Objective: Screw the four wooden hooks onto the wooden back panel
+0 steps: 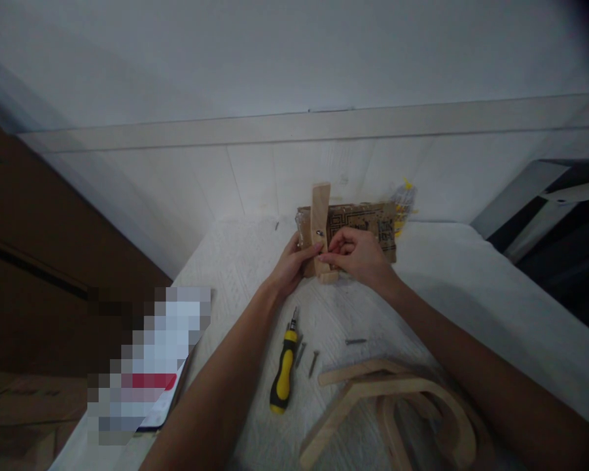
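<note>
Flat wooden slat [320,203] held upright at far side of white textured surface [471,288]. Slat gripped by left hand [294,265]; right hand [358,255] pinched on slat edge, below small metal screw [319,233]. Printed brown cardboard [368,219] directly behind. Yellow-black screwdriver [283,376], loose screws [314,362] and curved bentwood piece [397,399] noted nearer, well apart.

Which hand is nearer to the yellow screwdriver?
Left. The left hand grips the wooden piece just beyond the screwdriver. The right hand pinches the same piece further to the right, farther from the tool.
</note>
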Demonstrator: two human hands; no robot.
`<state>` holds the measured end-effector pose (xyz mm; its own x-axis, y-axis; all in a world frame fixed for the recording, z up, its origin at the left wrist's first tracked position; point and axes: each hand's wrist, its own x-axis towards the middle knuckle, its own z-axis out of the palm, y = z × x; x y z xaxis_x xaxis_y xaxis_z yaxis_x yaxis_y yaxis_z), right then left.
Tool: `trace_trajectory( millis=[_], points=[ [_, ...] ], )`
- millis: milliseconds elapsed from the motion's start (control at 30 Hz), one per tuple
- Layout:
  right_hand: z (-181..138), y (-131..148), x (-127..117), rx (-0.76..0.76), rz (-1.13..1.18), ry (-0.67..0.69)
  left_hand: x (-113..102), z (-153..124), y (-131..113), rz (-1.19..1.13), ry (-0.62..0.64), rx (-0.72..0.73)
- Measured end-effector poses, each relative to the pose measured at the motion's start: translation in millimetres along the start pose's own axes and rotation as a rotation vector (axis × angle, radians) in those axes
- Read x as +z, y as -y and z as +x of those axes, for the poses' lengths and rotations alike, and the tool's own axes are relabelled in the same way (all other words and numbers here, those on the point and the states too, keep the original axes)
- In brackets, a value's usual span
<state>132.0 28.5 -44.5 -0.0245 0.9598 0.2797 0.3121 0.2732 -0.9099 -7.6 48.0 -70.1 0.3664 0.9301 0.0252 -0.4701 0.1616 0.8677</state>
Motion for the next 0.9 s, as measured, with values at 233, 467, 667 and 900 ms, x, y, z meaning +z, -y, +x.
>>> trace_trajectory(
  millis=[233, 467, 667, 900],
  points=[
    [-2, -1, 3, -0.034, -0.094, 0.016, 0, -1, 0, -0.002, 0.003, 0.009],
    [-1, 2, 4, -0.036, -0.12, 0.01, 1, -1, 0, -0.013, 0.005, 0.013],
    [0, -2, 6, -0.032, -0.11, -0.014, -1, -1, 2, 0.011, -0.008, 0.01],
    [10, 3, -15, -0.021, -0.044, 0.092, -2, 3, 2, 0.023, -0.029, 0.013]
  ],
)
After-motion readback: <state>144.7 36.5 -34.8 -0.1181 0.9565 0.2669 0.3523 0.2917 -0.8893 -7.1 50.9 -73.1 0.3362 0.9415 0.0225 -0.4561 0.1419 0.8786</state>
